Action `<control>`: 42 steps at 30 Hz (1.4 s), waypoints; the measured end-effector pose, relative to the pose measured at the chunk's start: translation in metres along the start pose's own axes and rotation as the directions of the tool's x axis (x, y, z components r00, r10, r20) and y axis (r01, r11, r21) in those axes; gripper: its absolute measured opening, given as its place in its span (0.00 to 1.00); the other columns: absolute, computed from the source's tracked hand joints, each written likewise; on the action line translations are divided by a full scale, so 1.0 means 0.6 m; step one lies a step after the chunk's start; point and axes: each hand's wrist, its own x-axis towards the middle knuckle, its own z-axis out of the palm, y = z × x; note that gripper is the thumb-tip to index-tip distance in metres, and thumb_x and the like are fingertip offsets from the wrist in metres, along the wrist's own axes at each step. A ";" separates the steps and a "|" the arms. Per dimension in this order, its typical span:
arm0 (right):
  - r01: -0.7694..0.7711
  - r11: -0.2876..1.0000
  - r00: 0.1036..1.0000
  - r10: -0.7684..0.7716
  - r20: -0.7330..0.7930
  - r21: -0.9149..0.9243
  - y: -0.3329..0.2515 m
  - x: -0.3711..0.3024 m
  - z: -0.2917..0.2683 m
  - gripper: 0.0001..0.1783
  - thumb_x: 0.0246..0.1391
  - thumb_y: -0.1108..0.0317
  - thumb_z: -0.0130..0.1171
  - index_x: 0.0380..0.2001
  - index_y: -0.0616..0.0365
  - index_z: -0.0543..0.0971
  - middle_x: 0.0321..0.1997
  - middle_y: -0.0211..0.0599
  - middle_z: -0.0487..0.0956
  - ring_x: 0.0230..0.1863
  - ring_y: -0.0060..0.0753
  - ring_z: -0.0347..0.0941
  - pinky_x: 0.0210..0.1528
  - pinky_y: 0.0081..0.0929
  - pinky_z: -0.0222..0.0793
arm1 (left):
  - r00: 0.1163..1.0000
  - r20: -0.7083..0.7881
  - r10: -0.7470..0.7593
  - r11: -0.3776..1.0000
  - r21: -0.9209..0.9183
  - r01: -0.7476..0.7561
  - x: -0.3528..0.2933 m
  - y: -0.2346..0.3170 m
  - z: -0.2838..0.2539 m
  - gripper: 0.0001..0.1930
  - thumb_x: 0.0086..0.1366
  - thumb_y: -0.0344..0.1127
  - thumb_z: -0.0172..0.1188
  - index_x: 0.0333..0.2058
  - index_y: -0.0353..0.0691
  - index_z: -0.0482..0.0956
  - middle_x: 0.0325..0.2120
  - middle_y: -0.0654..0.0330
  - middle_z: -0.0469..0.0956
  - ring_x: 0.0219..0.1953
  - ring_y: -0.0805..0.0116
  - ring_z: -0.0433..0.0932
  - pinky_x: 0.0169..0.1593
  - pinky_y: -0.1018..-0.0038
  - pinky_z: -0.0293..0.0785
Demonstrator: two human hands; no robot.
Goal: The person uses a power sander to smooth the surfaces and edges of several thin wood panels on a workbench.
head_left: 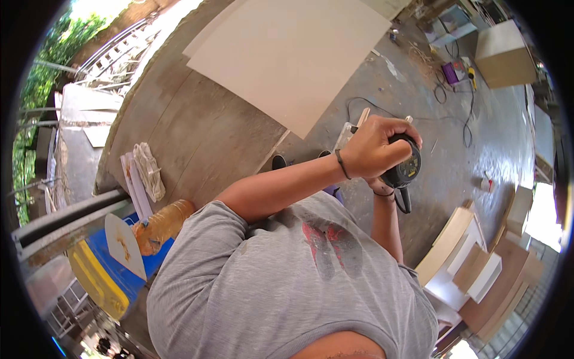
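Observation:
My left hand (pixel 378 145) is wrapped around a black power tool (pixel 408 169), just right of the middle. The tool's round end cap faces up, and a thick black cord loop hangs beside it. Its working end is hidden under my hand. My right hand (pixel 376 185) is below the tool, mostly covered by it and my left hand. Its fingers do not show, so I cannot tell what it touches. Pale narrow pieces (pixel 345 135) stick out just left of my left hand.
A large pale sheet (pixel 281 60) lies on the brown table (pixel 197 119) ahead. Left are a coiled rope (pixel 147 170), a brown-stained bottle (pixel 170 222) and a blue-and-yellow container (pixel 98 269). Cables (pixel 468 128) trail over the floor at right, near a cabinet (pixel 507 55) and wooden box pieces (pixel 457 254).

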 end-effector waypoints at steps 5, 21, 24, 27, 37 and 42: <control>-0.097 0.994 0.995 0.096 0.017 0.058 -0.034 -0.003 -0.004 0.51 0.47 0.55 0.69 0.68 0.55 0.53 0.70 0.40 0.57 0.72 0.39 0.52 0.72 0.38 0.47 | 0.996 0.077 -0.041 0.996 -0.070 0.046 0.003 -0.010 0.006 0.14 0.56 0.30 0.49 0.36 0.31 0.80 0.32 0.54 0.81 0.36 0.72 0.79 0.44 0.74 0.76; -0.083 0.980 0.986 0.107 -0.125 0.182 -0.031 -0.007 -0.009 0.41 0.46 0.56 0.71 0.61 0.55 0.64 0.61 0.37 0.68 0.62 0.34 0.64 0.62 0.33 0.61 | 0.908 0.201 0.367 0.789 0.449 -0.419 -0.004 -0.035 -0.011 0.43 0.36 0.48 0.80 0.51 0.38 0.71 0.46 0.54 0.77 0.46 0.58 0.78 0.52 0.67 0.73; -0.137 0.917 0.963 0.212 -0.167 0.375 -0.025 -0.006 0.010 0.40 0.46 0.56 0.71 0.60 0.54 0.66 0.60 0.37 0.70 0.60 0.33 0.67 0.60 0.32 0.64 | 0.933 0.222 0.284 0.829 0.432 -0.356 -0.007 -0.046 -0.013 0.44 0.36 0.49 0.80 0.52 0.38 0.71 0.47 0.55 0.77 0.48 0.61 0.78 0.53 0.67 0.72; -0.190 0.581 0.888 0.445 -0.114 0.791 -0.012 -0.009 0.042 0.38 0.46 0.57 0.72 0.59 0.54 0.68 0.58 0.36 0.72 0.59 0.32 0.69 0.58 0.31 0.67 | 0.959 0.230 0.164 0.897 0.371 -0.242 -0.012 -0.041 -0.021 0.44 0.40 0.52 0.78 0.53 0.36 0.70 0.49 0.53 0.76 0.51 0.63 0.76 0.57 0.66 0.70; -0.116 0.993 0.931 0.114 -0.348 0.016 -0.021 -0.019 0.057 0.23 0.36 0.58 0.76 0.36 0.56 0.81 0.32 0.29 0.83 0.32 0.21 0.79 0.38 0.24 0.77 | 0.956 -0.212 -0.201 -0.116 0.974 0.192 -0.004 -0.199 -0.228 0.41 0.58 0.47 0.62 0.66 0.38 0.58 0.70 0.48 0.48 0.72 0.43 0.39 0.67 0.37 0.34; -0.193 0.977 0.909 0.213 -0.360 0.091 0.006 -0.028 0.068 0.23 0.37 0.55 0.76 0.35 0.56 0.81 0.32 0.29 0.83 0.32 0.25 0.80 0.39 0.27 0.77 | 0.982 -0.133 -0.135 -0.011 0.991 0.132 -0.027 -0.231 -0.251 0.39 0.58 0.43 0.57 0.67 0.40 0.57 0.71 0.49 0.46 0.72 0.42 0.38 0.65 0.32 0.33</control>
